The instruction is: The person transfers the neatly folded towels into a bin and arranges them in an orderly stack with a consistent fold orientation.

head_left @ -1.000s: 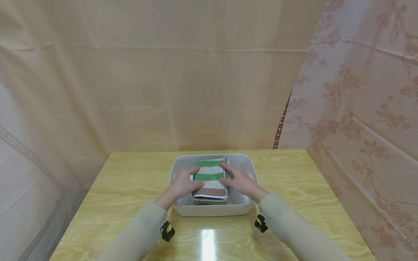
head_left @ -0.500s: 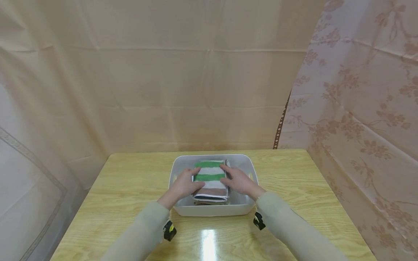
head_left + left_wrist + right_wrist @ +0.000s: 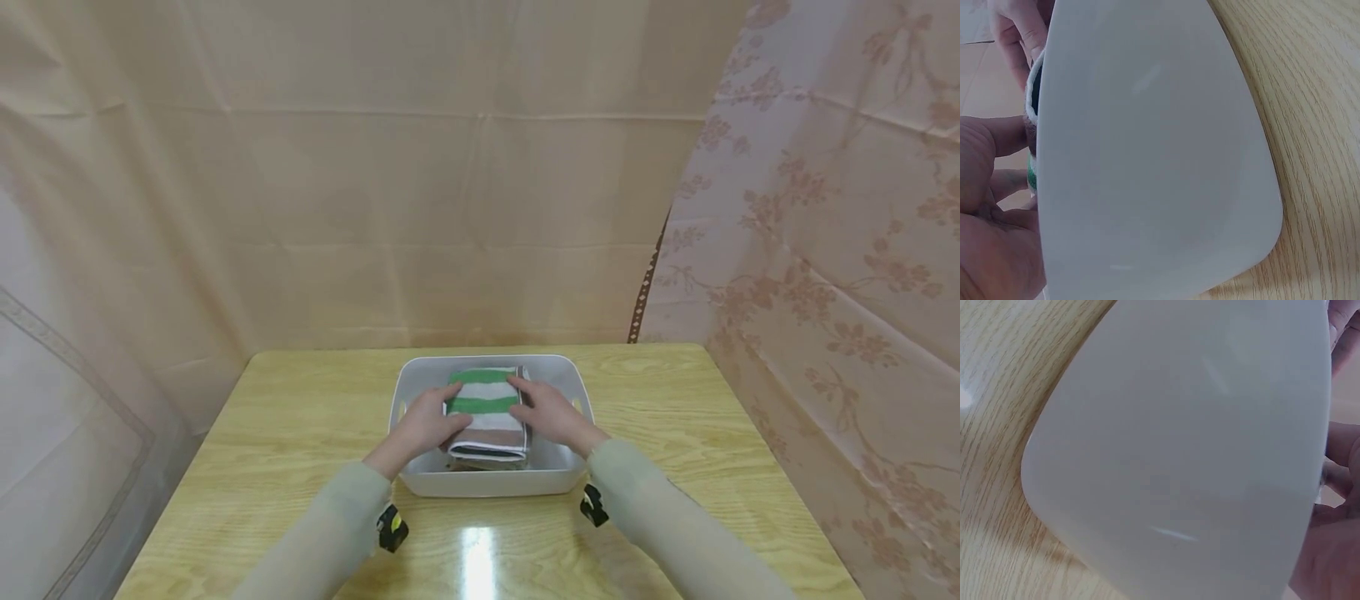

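Note:
A folded towel point(image 3: 483, 406) with green, white and brown stripes lies inside a white plastic basin point(image 3: 491, 484). My left hand point(image 3: 422, 422) holds its left side, thumb and forefinger reaching onto the top. On the opposite side my right hand point(image 3: 557, 416) holds the right edge the same way. Beneath the towel, a strip of brownish cloth shows at the near end. The left wrist view catches the towel's white-edged fold point(image 3: 1030, 103) beyond the basin wall. In the right wrist view that wall hides most of the towel; the remaining fingers are partly hidden.
The basin stands on a wood-grain table point(image 3: 315, 417), near its far edge. A beige curtain point(image 3: 450, 208) hangs behind, and a flowered cloth point(image 3: 832, 292) covers the right side. Light reflects off the tabletop in front of the basin.
Both hands and the towel have shifted very slightly to the right within the basin. The near fold of the towel has opened a little. The basin has stayed in place.

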Demonstrator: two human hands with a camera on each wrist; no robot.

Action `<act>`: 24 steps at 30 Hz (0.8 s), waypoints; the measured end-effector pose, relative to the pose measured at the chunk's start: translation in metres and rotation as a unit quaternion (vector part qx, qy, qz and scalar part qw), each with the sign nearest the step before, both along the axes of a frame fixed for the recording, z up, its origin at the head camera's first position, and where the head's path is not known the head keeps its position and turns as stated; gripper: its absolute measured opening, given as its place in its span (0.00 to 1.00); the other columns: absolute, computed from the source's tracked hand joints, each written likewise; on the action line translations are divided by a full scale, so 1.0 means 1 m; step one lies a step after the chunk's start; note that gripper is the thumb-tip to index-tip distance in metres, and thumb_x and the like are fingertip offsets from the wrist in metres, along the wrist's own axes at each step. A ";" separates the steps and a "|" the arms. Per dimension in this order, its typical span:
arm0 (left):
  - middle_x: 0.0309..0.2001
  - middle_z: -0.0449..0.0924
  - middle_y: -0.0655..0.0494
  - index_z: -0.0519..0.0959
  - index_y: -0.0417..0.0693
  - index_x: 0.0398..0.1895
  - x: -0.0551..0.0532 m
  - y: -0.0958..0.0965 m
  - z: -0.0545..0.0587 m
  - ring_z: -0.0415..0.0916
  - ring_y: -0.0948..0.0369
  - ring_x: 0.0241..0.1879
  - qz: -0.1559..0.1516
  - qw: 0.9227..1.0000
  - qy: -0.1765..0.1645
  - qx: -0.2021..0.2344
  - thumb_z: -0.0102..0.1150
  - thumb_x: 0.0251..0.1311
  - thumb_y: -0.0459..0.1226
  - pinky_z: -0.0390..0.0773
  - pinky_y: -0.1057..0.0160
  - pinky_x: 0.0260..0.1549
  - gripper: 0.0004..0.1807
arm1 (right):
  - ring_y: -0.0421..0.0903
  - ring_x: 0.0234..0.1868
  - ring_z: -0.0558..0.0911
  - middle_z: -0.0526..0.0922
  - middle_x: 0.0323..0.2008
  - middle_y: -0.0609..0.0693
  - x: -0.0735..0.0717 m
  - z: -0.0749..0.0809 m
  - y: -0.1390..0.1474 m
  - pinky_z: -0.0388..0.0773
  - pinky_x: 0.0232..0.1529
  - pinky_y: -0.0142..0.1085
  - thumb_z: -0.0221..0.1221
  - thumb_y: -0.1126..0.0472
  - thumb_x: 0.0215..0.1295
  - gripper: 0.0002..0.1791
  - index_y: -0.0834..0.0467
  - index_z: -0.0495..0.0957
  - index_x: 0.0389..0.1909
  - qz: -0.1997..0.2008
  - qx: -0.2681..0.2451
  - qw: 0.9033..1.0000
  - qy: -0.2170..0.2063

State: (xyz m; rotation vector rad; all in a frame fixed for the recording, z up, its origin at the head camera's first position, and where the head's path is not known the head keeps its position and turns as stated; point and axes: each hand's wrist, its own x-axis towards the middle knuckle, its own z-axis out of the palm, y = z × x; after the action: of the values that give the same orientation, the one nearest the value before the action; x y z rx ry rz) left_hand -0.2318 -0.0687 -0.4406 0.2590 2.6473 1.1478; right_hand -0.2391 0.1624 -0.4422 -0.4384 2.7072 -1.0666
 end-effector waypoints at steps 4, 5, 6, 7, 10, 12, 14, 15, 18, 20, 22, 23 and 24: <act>0.64 0.71 0.31 0.66 0.41 0.75 0.000 0.002 0.001 0.79 0.55 0.32 0.003 1.000 0.016 0.002 0.67 0.64 0.40 0.79 0.64 0.25 0.37 | 0.60 0.65 0.75 0.72 0.68 0.66 -0.002 0.002 0.000 0.69 0.69 0.56 0.59 0.61 0.73 0.32 0.63 0.63 0.75 -0.009 -0.006 1.000 -0.004; 0.63 0.71 0.31 0.66 0.41 0.75 -0.001 0.002 0.001 0.80 0.53 0.34 0.004 1.000 0.017 0.004 0.67 0.64 0.40 0.79 0.63 0.26 0.37 | 0.59 0.65 0.75 0.72 0.68 0.66 -0.002 0.002 0.000 0.69 0.68 0.56 0.58 0.61 0.73 0.32 0.62 0.63 0.76 -0.012 -0.007 1.000 -0.006; 0.62 0.72 0.32 0.66 0.41 0.75 -0.001 0.003 0.001 0.79 0.52 0.37 0.005 1.000 0.023 0.001 0.67 0.64 0.40 0.79 0.63 0.29 0.37 | 0.59 0.65 0.75 0.72 0.69 0.66 -0.003 0.002 0.001 0.69 0.68 0.55 0.58 0.61 0.74 0.33 0.62 0.63 0.76 -0.015 -0.008 1.000 -0.008; 0.62 0.72 0.33 0.67 0.41 0.75 -0.001 0.003 0.001 0.78 0.53 0.40 0.007 1.000 0.029 -0.001 0.67 0.64 0.40 0.79 0.63 0.31 0.37 | 0.58 0.65 0.75 0.71 0.69 0.65 -0.004 0.002 0.001 0.69 0.69 0.55 0.58 0.61 0.74 0.33 0.61 0.62 0.76 -0.019 -0.010 1.000 -0.012; 0.60 0.73 0.34 0.67 0.41 0.75 -0.002 0.005 0.002 0.79 0.50 0.42 0.013 0.999 0.031 -0.004 0.67 0.64 0.40 0.80 0.62 0.31 0.37 | 0.59 0.67 0.73 0.70 0.70 0.65 -0.006 0.002 0.002 0.68 0.70 0.55 0.58 0.61 0.74 0.33 0.61 0.61 0.77 -0.024 -0.011 0.999 -0.018; 0.59 0.73 0.33 0.67 0.40 0.75 -0.002 0.006 0.003 0.77 0.50 0.45 0.014 0.999 0.035 -0.007 0.67 0.63 0.40 0.79 0.62 0.32 0.37 | 0.59 0.69 0.72 0.69 0.71 0.64 -0.007 0.001 0.002 0.66 0.71 0.55 0.58 0.61 0.74 0.33 0.61 0.61 0.77 -0.027 -0.012 0.999 -0.022; 0.60 0.72 0.32 0.66 0.40 0.75 -0.002 0.008 0.003 0.78 0.49 0.45 0.013 0.999 0.032 -0.002 0.67 0.63 0.40 0.79 0.62 0.30 0.38 | 0.59 0.70 0.71 0.69 0.72 0.64 -0.008 0.001 0.002 0.66 0.71 0.55 0.58 0.61 0.74 0.33 0.61 0.62 0.77 -0.030 -0.011 0.999 -0.026; 0.60 0.72 0.32 0.66 0.40 0.75 -0.002 0.008 0.003 0.78 0.49 0.44 0.013 0.999 0.030 0.000 0.67 0.63 0.40 0.79 0.63 0.29 0.38 | 0.59 0.70 0.71 0.69 0.72 0.64 -0.008 0.001 0.002 0.66 0.71 0.55 0.58 0.61 0.74 0.33 0.61 0.62 0.77 -0.031 -0.009 0.999 -0.026; 0.61 0.71 0.31 0.65 0.40 0.76 -0.002 0.008 0.002 0.79 0.51 0.39 0.011 1.000 0.024 0.000 0.66 0.64 0.40 0.79 0.63 0.26 0.38 | 0.58 0.67 0.73 0.69 0.71 0.65 -0.008 0.002 0.002 0.68 0.69 0.55 0.58 0.61 0.74 0.33 0.61 0.62 0.76 -0.032 0.003 0.999 -0.028; 0.62 0.70 0.31 0.65 0.42 0.76 -0.002 0.008 0.001 0.80 0.51 0.35 0.014 1.000 0.013 0.003 0.66 0.65 0.40 0.80 0.61 0.24 0.38 | 0.57 0.64 0.75 0.70 0.70 0.65 -0.008 0.002 0.003 0.71 0.67 0.54 0.59 0.60 0.74 0.33 0.61 0.63 0.76 -0.030 0.014 0.999 -0.028; 0.62 0.70 0.31 0.65 0.42 0.76 -0.002 0.007 0.000 0.79 0.51 0.36 0.011 1.000 0.013 -0.004 0.66 0.65 0.41 0.82 0.60 0.29 0.38 | 0.57 0.61 0.76 0.71 0.69 0.66 -0.007 0.001 0.003 0.73 0.65 0.55 0.59 0.59 0.74 0.33 0.61 0.63 0.76 -0.027 0.023 0.999 -0.027; 0.62 0.70 0.31 0.65 0.42 0.76 -0.002 0.006 0.000 0.80 0.51 0.38 0.010 1.000 0.013 -0.005 0.66 0.65 0.41 0.83 0.58 0.32 0.38 | 0.57 0.61 0.76 0.71 0.69 0.66 -0.007 0.000 0.004 0.73 0.65 0.55 0.58 0.58 0.74 0.33 0.60 0.62 0.77 -0.028 0.024 0.999 -0.030; 0.62 0.70 0.32 0.66 0.43 0.76 -0.002 0.005 0.000 0.79 0.50 0.40 0.010 1.000 0.013 -0.007 0.66 0.65 0.42 0.83 0.57 0.35 0.38 | 0.57 0.62 0.75 0.71 0.69 0.66 -0.007 0.000 0.005 0.72 0.65 0.55 0.58 0.58 0.74 0.33 0.60 0.62 0.77 -0.028 0.024 0.999 -0.031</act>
State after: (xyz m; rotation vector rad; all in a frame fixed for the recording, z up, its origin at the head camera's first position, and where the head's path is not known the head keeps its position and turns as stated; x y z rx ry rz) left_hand -0.2335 -0.0635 -0.4410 0.2470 2.6852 1.1384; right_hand -0.2459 0.1669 -0.4420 -0.3168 2.6985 -1.0102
